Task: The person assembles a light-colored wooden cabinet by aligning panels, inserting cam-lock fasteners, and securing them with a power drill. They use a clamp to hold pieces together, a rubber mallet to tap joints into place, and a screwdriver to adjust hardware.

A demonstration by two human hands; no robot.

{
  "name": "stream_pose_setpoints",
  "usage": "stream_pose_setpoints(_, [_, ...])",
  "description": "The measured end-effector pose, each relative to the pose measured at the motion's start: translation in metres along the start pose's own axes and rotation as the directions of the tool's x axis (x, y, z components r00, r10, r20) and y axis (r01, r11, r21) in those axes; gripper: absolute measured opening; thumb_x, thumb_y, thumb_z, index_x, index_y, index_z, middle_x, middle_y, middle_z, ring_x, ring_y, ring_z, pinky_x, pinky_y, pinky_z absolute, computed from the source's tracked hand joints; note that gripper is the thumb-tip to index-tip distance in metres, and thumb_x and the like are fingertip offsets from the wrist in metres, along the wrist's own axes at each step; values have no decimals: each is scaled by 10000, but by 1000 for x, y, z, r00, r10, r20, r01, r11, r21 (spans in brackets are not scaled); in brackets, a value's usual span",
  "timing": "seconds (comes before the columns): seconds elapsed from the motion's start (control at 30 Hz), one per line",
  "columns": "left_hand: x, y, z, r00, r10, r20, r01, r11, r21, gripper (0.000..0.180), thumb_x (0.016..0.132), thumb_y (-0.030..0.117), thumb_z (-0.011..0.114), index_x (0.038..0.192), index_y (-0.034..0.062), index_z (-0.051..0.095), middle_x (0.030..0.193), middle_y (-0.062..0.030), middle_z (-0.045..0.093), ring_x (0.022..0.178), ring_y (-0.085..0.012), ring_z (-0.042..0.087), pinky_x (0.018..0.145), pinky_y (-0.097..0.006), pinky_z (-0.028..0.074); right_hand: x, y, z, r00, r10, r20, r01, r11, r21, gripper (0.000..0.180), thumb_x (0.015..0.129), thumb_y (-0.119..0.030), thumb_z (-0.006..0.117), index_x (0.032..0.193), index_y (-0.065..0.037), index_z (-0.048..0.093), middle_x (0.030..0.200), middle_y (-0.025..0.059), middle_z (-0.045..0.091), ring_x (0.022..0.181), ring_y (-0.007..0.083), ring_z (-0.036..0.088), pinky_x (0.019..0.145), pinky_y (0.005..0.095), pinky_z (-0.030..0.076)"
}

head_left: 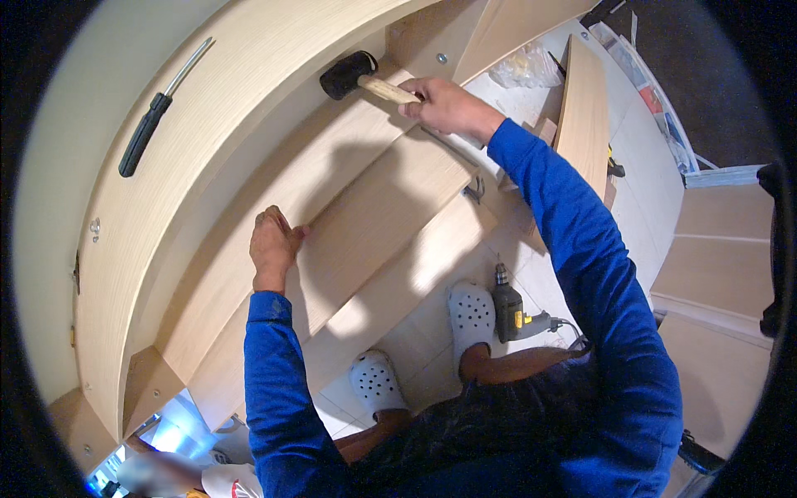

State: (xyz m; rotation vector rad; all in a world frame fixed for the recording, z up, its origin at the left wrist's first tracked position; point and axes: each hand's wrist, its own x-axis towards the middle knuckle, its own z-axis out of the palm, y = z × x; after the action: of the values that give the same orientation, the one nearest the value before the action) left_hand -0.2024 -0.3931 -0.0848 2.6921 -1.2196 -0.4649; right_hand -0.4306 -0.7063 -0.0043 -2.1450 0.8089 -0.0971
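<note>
My right hand point(448, 106) is closed round the wooden handle of a mallet point(349, 76) with a black head. The mallet's head is over the far part of a pale wood-grain furniture frame point(241, 79), close to its inner wall. My left hand point(276, 242) has its fingers curled at the edge of a long wooden board point(390, 203) inside the frame, thumb toward the board; its fingertips are partly hidden. A metal fitting point(474, 191) sticks out at the board's right end.
A screwdriver point(166, 108) lies on the frame's top panel. On the floor by my white clogs point(471, 314) stands a corded drill point(515, 311). Another board point(581, 116) and a clear plastic bag point(527, 66) are at the right. Another person point(228, 480) is at the lower left.
</note>
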Motion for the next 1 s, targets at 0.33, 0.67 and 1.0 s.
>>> stream_pose_setpoints(0.33, [16,-14,8,1000,-5,27,6,999,-48,495,692,349,930,815,71,539,873,-152,645,874,-355,663,754,-467,530,2,-6,-5,995,96,16,-96,995,16,450,1010,-295,635,1362,-15,610,720,13,562,576,115,499,514,302,444])
stream_pose_setpoints(0.67, [18,-18,8,997,-36,70,46,988,-144,497,681,348,935,770,78,527,818,-124,631,836,-330,645,727,-463,516,2,-1,-7,989,42,144,-61,989,132,437,1007,-245,659,1370,-13,585,751,-6,527,565,77,470,466,262,398])
stream_pose_setpoints(1.0, [23,-5,-9,995,83,56,-78,994,-78,387,802,364,850,831,72,599,913,-165,685,905,-359,682,781,-481,526,-5,14,59,999,-36,38,40,990,-136,492,918,-263,672,1336,-12,600,1137,276,703,1081,443,676,974,473,537])
